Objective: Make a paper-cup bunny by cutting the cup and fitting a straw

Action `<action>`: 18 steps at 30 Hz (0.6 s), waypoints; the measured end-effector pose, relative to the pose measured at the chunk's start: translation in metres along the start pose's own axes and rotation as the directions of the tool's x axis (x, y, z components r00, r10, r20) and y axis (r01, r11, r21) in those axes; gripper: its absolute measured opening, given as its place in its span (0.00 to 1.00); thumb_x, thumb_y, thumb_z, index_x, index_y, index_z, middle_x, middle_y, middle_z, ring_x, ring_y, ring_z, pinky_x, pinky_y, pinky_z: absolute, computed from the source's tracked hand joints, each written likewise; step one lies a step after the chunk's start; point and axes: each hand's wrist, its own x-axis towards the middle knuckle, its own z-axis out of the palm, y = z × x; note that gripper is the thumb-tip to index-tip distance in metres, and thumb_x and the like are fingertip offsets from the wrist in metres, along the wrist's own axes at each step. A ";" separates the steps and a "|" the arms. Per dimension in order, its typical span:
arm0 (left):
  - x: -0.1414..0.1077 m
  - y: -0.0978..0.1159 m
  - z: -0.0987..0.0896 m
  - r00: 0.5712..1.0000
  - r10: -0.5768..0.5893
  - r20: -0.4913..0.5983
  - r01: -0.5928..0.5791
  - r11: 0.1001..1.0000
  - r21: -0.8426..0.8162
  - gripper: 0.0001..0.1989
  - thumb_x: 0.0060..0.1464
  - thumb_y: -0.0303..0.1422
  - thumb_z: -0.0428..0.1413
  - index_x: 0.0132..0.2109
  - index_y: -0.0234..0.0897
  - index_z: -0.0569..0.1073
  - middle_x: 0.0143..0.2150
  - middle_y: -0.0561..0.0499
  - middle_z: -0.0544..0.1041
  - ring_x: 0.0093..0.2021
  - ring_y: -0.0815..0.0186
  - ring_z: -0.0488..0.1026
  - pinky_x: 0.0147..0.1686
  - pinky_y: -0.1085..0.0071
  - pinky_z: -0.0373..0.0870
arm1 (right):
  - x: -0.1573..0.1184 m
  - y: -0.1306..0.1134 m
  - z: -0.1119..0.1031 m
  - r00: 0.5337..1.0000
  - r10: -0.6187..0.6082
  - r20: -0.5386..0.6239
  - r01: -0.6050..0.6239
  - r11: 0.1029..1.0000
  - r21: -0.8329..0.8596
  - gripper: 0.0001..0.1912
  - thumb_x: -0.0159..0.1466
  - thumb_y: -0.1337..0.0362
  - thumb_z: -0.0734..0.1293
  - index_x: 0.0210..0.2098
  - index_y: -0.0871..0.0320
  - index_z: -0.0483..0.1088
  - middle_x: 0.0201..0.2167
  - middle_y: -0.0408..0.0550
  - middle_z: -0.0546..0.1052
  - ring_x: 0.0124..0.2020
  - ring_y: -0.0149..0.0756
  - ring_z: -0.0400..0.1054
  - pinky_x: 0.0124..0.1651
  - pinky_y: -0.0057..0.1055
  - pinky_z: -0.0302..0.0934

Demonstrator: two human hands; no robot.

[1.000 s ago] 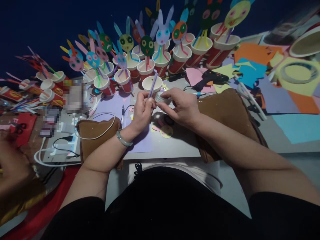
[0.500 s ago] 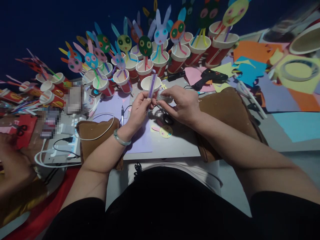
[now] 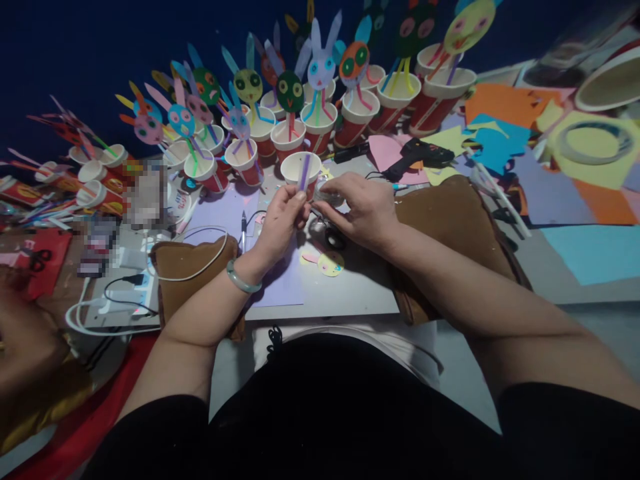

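Upright in the pinched fingers of my left hand (image 3: 283, 217) is a purple straw-like strip (image 3: 304, 172). It stands in front of a white-rimmed paper cup (image 3: 293, 167). My right hand (image 3: 367, 207) hovers close by on the right, thumb and index finger apart, with nothing visible between them. Behind its fingers sits a clear round object (image 3: 327, 192), partly hidden. A dark ring-shaped item (image 3: 333, 237), perhaps a scissors handle, lies under my hands. Below that rests a yellow paper rabbit face (image 3: 330, 263) with a pink ear, on the table.
Red paper cups (image 3: 354, 120) holding paper rabbit figures line the back. A black glue gun (image 3: 425, 155) and coloured paper (image 3: 500, 143) lie right. Brown cushions (image 3: 450, 233) sit under both forearms. A pen (image 3: 243, 227), cables and a power strip (image 3: 145, 287) are left, near another person's arm (image 3: 30, 333).
The purple strip has dropped lower in my left fingers and shows less length. My hands have drawn slightly apart; the right thumb no longer meets the left fingertips.
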 end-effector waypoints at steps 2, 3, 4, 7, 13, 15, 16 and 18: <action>0.000 -0.001 -0.001 0.999 0.034 0.008 -0.034 0.999 0.000 0.15 0.67 0.47 0.61 0.41 0.43 0.68 0.26 0.58 0.66 0.24 0.73 0.62 0.25 0.73 0.58 | 0.000 0.000 0.001 1.000 -0.009 0.002 0.009 1.000 0.005 0.17 0.75 0.50 0.64 0.50 0.55 0.78 0.43 0.54 0.83 0.43 0.45 0.75 0.41 0.38 0.63; 0.000 -0.002 -0.001 0.999 0.041 0.010 -0.041 0.999 0.003 0.17 0.66 0.48 0.62 0.41 0.43 0.68 0.26 0.58 0.67 0.23 0.73 0.62 0.25 0.73 0.58 | 0.000 0.000 0.002 1.000 -0.013 0.003 0.013 1.000 0.006 0.18 0.75 0.50 0.64 0.50 0.55 0.78 0.43 0.54 0.83 0.43 0.45 0.76 0.41 0.38 0.63; 0.000 -0.002 -0.002 0.999 0.043 0.011 -0.043 0.999 0.006 0.17 0.66 0.49 0.62 0.41 0.43 0.68 0.26 0.59 0.67 0.23 0.73 0.62 0.25 0.74 0.58 | 0.000 -0.001 0.002 1.000 -0.014 0.004 0.014 1.000 0.007 0.18 0.75 0.50 0.64 0.50 0.55 0.78 0.43 0.54 0.83 0.42 0.45 0.76 0.41 0.37 0.63; 0.000 -0.002 -0.004 0.998 0.057 0.001 -0.057 0.998 -0.003 0.17 0.65 0.48 0.64 0.39 0.42 0.69 0.30 0.57 0.72 0.26 0.74 0.66 0.29 0.74 0.64 | 0.001 0.000 0.003 1.000 -0.005 0.005 0.005 1.000 0.017 0.17 0.74 0.50 0.64 0.48 0.55 0.78 0.42 0.54 0.83 0.42 0.45 0.76 0.41 0.37 0.64; 0.005 -0.002 -0.010 0.992 0.105 -0.065 -0.108 0.993 -0.046 0.17 0.56 0.45 0.71 0.35 0.39 0.76 0.31 0.57 0.74 0.33 0.73 0.71 0.39 0.74 0.71 | 0.002 0.002 0.002 1.000 -0.022 0.004 0.022 0.997 0.070 0.15 0.73 0.52 0.66 0.47 0.56 0.76 0.41 0.54 0.82 0.41 0.45 0.75 0.43 0.38 0.65; 0.007 -0.001 -0.012 0.996 0.075 -0.050 -0.079 0.994 -0.077 0.18 0.53 0.45 0.73 0.33 0.38 0.77 0.30 0.56 0.75 0.31 0.73 0.70 0.37 0.75 0.70 | 0.003 0.003 0.002 0.999 -0.032 0.007 0.031 0.996 0.087 0.14 0.73 0.52 0.66 0.48 0.56 0.75 0.41 0.54 0.81 0.40 0.45 0.75 0.43 0.38 0.65; 0.007 0.000 -0.013 0.998 0.053 -0.032 -0.055 0.995 -0.088 0.18 0.51 0.46 0.74 0.33 0.38 0.78 0.29 0.56 0.75 0.30 0.74 0.70 0.35 0.75 0.69 | 0.003 0.003 0.002 0.999 -0.033 0.011 0.032 0.995 0.092 0.14 0.72 0.53 0.66 0.48 0.56 0.75 0.40 0.54 0.81 0.39 0.44 0.75 0.43 0.38 0.65; 0.008 0.003 -0.015 1.000 0.007 0.013 -0.006 0.996 -0.092 0.20 0.47 0.47 0.76 0.32 0.37 0.80 0.27 0.56 0.74 0.27 0.75 0.67 0.30 0.76 0.65 | 0.003 0.003 0.002 0.999 -0.025 0.022 0.023 0.996 0.092 0.13 0.72 0.54 0.67 0.48 0.56 0.74 0.40 0.54 0.81 0.39 0.44 0.74 0.42 0.38 0.65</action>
